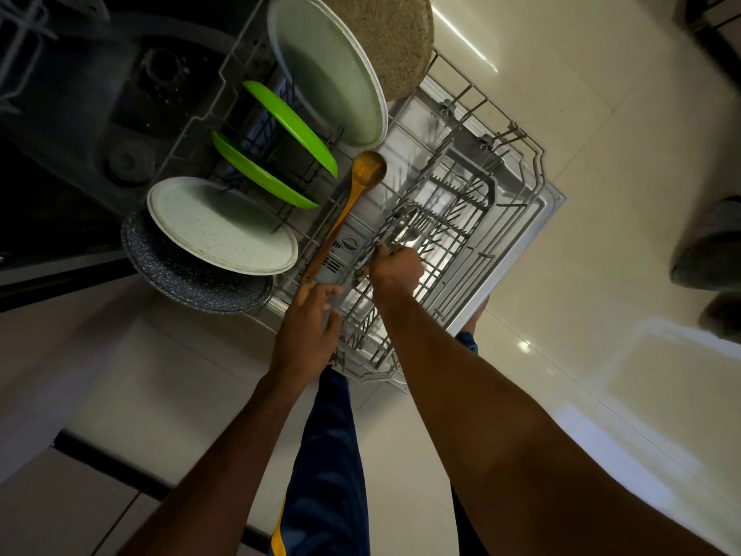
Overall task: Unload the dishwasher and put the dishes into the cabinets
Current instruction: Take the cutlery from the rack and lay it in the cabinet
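The grey wire dishwasher rack (521, 202) is pulled out over the open door. My right hand (395, 268) grips a bunch of metal cutlery (407, 226), forks and spoons pointing away from me over the rack. My left hand (308, 335) reaches with fingers out to the near end of a long wooden spoon (353, 206), which lies across the rack; whether it pinches the handle I cannot tell. Standing in the rack are two green plates (280, 154), two white plates (220, 224), a dark speckled pan (192, 280) and a brown speckled dish (393, 38).
The dark dishwasher tub (120, 114) lies to the left of the rack. Glossy cream floor tiles (601, 114) spread to the right. A dark blurred shape (709, 250) sits at the right edge. My legs in blue trousers (328, 455) stand below the rack.
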`<state>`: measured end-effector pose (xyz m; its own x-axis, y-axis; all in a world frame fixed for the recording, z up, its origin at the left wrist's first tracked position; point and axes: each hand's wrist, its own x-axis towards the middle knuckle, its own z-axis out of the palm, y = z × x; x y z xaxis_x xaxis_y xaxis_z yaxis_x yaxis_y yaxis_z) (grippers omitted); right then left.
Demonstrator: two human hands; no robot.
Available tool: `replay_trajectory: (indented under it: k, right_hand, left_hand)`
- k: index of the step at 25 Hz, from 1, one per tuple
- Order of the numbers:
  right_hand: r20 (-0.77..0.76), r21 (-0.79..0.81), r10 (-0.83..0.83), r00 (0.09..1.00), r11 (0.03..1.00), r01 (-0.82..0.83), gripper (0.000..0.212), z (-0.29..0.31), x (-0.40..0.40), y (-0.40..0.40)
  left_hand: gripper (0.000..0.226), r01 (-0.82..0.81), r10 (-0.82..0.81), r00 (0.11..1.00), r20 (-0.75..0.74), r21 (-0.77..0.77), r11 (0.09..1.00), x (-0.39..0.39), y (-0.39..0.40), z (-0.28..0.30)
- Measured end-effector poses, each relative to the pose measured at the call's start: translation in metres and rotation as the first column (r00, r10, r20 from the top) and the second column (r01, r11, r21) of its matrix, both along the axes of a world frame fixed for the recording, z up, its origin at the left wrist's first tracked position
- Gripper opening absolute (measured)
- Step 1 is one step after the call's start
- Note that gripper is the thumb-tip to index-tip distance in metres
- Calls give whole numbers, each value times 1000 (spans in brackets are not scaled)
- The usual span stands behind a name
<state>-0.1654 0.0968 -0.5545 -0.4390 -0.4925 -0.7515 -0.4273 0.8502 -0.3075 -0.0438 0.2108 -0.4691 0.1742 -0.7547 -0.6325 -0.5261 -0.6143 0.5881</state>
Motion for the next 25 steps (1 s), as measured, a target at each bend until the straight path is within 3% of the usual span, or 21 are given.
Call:
replay_trajectory:
  k: [7, 10, 12, 16, 19, 21, 22, 23, 25]
  right_hand:
    - [-65, -128, -40, 997, 991, 31, 24, 17, -7, 18]
    - [52, -258, -14, 999, 966, 27, 20, 36, -18, 25]
    - [130, -337, 100, 986, 940, -50, 20, 56, -26, 30]
    - [78, -443, 427, 901, 825, -352, 19, 84, -41, 33]
    - [157, -434, 629, 762, 737, -519, 28, 97, -50, 17]
    - [169, -436, 712, 681, 674, -596, 26, 101, -57, 4]
    - [157, -430, 671, 725, 707, -561, 21, 99, -57, 0]
    - [159, -410, 545, 823, 795, -447, 18, 96, -54, -5]
    - [203, -311, 168, 964, 945, -99, 14, 75, -44, -23]
  left_hand:
    - [20, -144, 145, 989, 15, -67, 987, -27, -26, 0]
    - [25, -205, 204, 979, -14, -75, 976, -42, -43, 1]
    - [35, -221, 221, 968, -121, 9, 975, -52, -61, 4]
    - [43, -144, 189, 931, -313, 161, 976, -60, -92, 10]
    - [32, -254, 304, 896, -323, 190, 948, -60, -96, 7]
    - [33, -319, 346, 914, -214, 151, 936, -56, -95, 5]
    - [35, -361, 378, 912, -159, 128, 924, -52, -92, 4]
    - [36, -436, 449, 881, -147, 116, 892, -47, -88, 0]
    - [33, -606, 625, 747, -227, 157, 780, -39, -79, -4]
